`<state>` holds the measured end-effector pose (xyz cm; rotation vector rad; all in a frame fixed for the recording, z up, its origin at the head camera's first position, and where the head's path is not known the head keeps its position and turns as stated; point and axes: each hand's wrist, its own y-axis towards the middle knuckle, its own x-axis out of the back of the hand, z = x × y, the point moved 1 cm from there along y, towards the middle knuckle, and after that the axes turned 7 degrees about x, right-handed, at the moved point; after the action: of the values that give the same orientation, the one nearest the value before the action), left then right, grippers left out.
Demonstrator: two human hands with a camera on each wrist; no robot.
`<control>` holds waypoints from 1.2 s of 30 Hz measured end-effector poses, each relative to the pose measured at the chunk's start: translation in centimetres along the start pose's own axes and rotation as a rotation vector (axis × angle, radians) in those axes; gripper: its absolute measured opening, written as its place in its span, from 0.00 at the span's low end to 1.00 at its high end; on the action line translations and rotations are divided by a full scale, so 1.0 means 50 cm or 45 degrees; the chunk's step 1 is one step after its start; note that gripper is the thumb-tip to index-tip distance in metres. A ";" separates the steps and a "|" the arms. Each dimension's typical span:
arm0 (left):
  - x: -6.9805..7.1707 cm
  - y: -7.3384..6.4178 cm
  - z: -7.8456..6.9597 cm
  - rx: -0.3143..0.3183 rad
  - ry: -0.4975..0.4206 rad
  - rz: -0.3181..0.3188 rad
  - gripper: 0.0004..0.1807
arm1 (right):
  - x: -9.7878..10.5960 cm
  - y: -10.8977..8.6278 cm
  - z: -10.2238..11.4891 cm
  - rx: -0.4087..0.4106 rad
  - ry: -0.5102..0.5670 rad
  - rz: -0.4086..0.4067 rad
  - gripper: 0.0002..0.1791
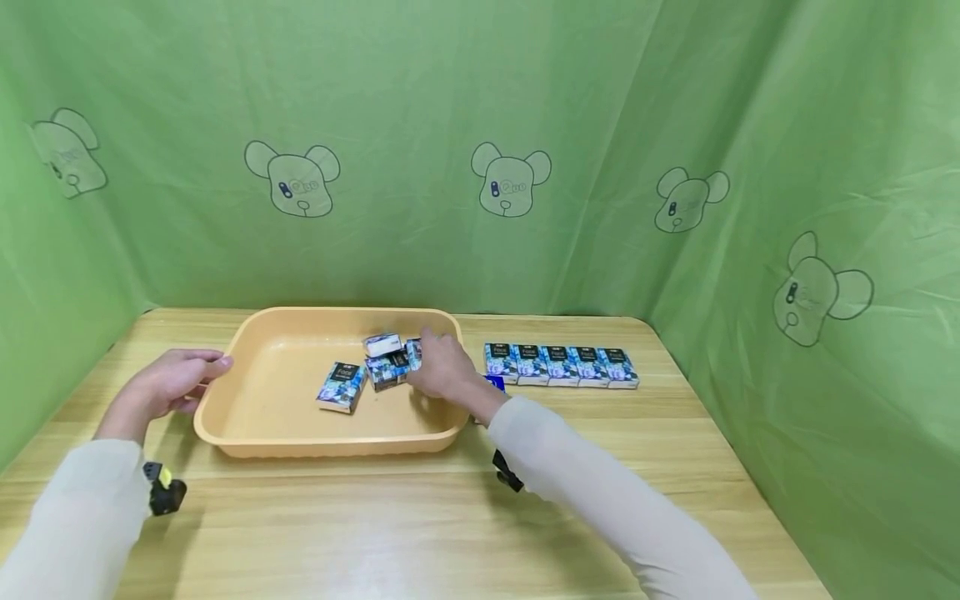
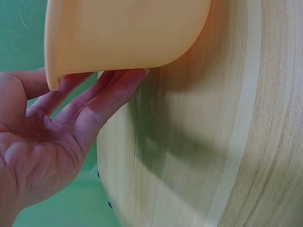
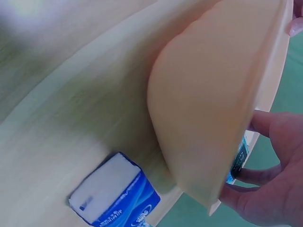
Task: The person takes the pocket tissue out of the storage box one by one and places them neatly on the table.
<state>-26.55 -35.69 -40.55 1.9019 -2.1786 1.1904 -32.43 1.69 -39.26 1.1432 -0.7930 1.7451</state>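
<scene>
A shallow peach plastic tray (image 1: 330, 447) stands on the table with several small tissue packs in it. My left hand (image 1: 174, 382) grips its left rim, and the left wrist view has the fingers (image 2: 111, 97) against the outer wall. Over the right end of the tray reaches my right hand (image 1: 447, 367), pinching a blue floral tissue pack (image 1: 414, 353), partly hidden by the hand. Beside that pack lie a flat tissue pack (image 1: 387, 371) and a tilted one (image 1: 383, 345). Another tissue pack (image 1: 342, 387) lies apart near the tray's middle.
Right of the tray, several matching tissue packs (image 1: 558, 365) lie side by side in a row on the wooden table (image 1: 360, 533). A blue and white pack (image 3: 118, 191) lies close outside the tray's right end. Green curtains (image 1: 405, 250) enclose the table.
</scene>
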 end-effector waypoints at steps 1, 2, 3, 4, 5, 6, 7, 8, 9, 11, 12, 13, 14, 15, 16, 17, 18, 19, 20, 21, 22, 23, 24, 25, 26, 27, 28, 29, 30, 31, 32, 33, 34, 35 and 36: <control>0.000 0.000 0.000 0.000 0.001 0.000 0.41 | 0.003 0.000 0.000 0.000 0.015 0.000 0.47; 0.000 0.000 0.000 0.001 0.002 0.001 0.41 | 0.006 -0.001 -0.001 0.003 0.023 0.000 0.47; 0.000 0.000 0.000 0.002 0.005 0.001 0.41 | 0.009 -0.001 -0.001 0.008 0.024 -0.003 0.46; 0.000 0.001 0.001 0.003 0.006 0.001 0.41 | 0.013 -0.001 -0.002 0.012 0.029 -0.008 0.46; 0.000 0.001 0.001 0.004 0.007 0.001 0.41 | 0.018 -0.001 -0.002 0.015 0.038 -0.011 0.45; 0.000 0.001 0.001 0.004 0.009 0.001 0.41 | 0.022 -0.002 -0.003 0.018 0.039 -0.019 0.44; 0.001 0.001 0.002 0.003 0.010 0.002 0.41 | 0.027 -0.002 -0.004 0.020 0.035 -0.026 0.44; 0.001 0.001 0.002 0.003 0.010 0.001 0.41 | 0.031 -0.002 -0.005 0.019 0.041 -0.029 0.45; 0.001 0.001 0.002 0.002 0.012 0.001 0.42 | 0.036 -0.002 -0.007 0.015 0.047 -0.034 0.45; 0.001 0.001 0.002 0.001 0.018 0.001 0.42 | 0.047 -0.003 -0.010 0.006 0.065 -0.041 0.47; 0.002 0.001 0.002 -0.001 0.020 0.002 0.42 | 0.051 -0.004 -0.011 0.002 0.066 -0.047 0.47; 0.002 0.001 0.002 -0.001 0.021 0.002 0.42 | 0.057 -0.004 -0.013 -0.003 0.077 -0.054 0.47; 0.002 0.001 0.002 -0.002 0.023 0.002 0.42 | 0.062 -0.005 -0.015 -0.008 0.095 -0.060 0.47; 0.002 0.001 0.003 -0.002 0.024 0.002 0.42 | 0.068 -0.005 -0.017 -0.012 0.104 -0.068 0.47; 0.002 0.001 0.003 -0.002 0.024 0.003 0.42 | 0.073 -0.006 -0.019 -0.017 0.116 -0.074 0.47; 0.002 0.002 0.003 -0.005 0.023 0.004 0.42 | 0.079 -0.007 -0.020 -0.020 0.120 -0.084 0.46; 0.002 0.002 0.004 -0.008 0.019 0.006 0.42 | 0.084 -0.009 -0.022 -0.025 0.132 -0.089 0.46; 0.002 0.002 0.004 -0.010 0.016 0.008 0.42 | 0.088 -0.010 -0.024 -0.031 0.144 -0.093 0.46; 0.002 0.002 0.005 -0.014 0.014 0.009 0.42 | 0.093 -0.012 -0.025 -0.035 0.151 -0.094 0.46; 0.002 0.002 0.006 -0.018 0.011 0.011 0.42 | 0.097 -0.013 -0.027 -0.039 0.158 -0.095 0.46; 0.002 0.002 0.006 -0.022 0.009 0.013 0.41 | 0.102 -0.015 -0.030 -0.041 0.163 -0.098 0.46; 0.002 0.003 0.007 -0.024 0.006 0.013 0.41 | 0.106 -0.016 -0.033 -0.042 0.164 -0.102 0.46; 0.002 0.003 0.007 -0.024 0.006 0.014 0.41 | 0.110 -0.017 -0.036 -0.045 0.167 -0.106 0.46; 0.002 0.003 0.007 -0.024 0.007 0.012 0.41 | 0.113 -0.018 -0.040 -0.049 0.164 -0.112 0.46; 0.002 0.004 0.007 -0.024 0.009 0.010 0.41 | 0.117 -0.018 -0.044 -0.053 0.165 -0.117 0.46; 0.002 0.004 0.007 -0.023 0.012 0.010 0.41 | 0.120 -0.019 -0.049 -0.057 0.165 -0.122 0.46; 0.002 0.004 0.007 -0.022 0.015 0.010 0.41 | 0.123 -0.020 -0.053 -0.060 0.158 -0.129 0.47; 0.002 0.004 0.007 -0.020 0.020 0.009 0.41 | 0.126 -0.020 -0.058 -0.062 0.149 -0.135 0.47; 0.002 0.004 0.007 -0.018 0.027 0.008 0.41 | 0.129 -0.021 -0.063 -0.068 0.135 -0.146 0.47; 0.002 0.004 0.006 -0.017 0.032 0.006 0.41 | 0.131 -0.023 -0.068 -0.075 0.133 -0.153 0.47; 0.003 0.003 0.006 -0.016 0.037 0.005 0.42 | 0.133 -0.024 -0.074 -0.083 0.139 -0.158 0.47; 0.003 0.002 0.005 -0.015 0.041 0.004 0.42 | 0.135 -0.026 -0.080 -0.089 0.141 -0.164 0.48; 0.003 0.002 0.006 -0.013 0.046 0.002 0.42 | 0.136 -0.028 -0.086 -0.095 0.148 -0.167 0.48; 0.003 0.002 0.006 -0.009 0.049 -0.001 0.42 | 0.136 -0.029 -0.091 -0.100 0.157 -0.170 0.48; 0.003 0.001 0.006 -0.007 0.049 -0.002 0.42 | 0.136 -0.032 -0.097 -0.105 0.158 -0.172 0.48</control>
<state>-26.49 -35.99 -40.73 1.8621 -2.1588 1.2087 -34.05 8.66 -34.67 1.0004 -0.6905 1.6388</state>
